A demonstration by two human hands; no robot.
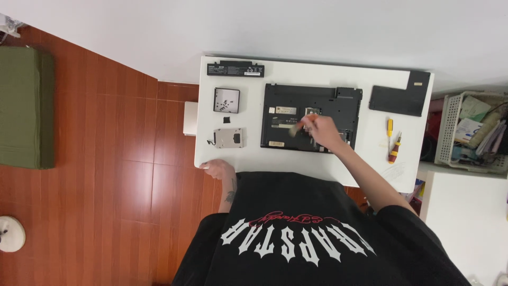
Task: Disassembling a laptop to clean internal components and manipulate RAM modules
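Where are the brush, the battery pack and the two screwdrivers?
brush point(294, 128), head view, on its bristle end.
battery pack point(235, 69), head view, middle of the bar.
screwdrivers point(392, 142), head view, between the two handles.

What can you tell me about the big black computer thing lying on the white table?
The laptop is black, looks like plastic, and lies flat and upside down on the white table, near the middle. Its bottom faces up, with pale stickers and an open compartment along the back edge. The right hand rests over it, its fingers holding a small brush against the underside. A separate black cover panel lies apart, off to one side.
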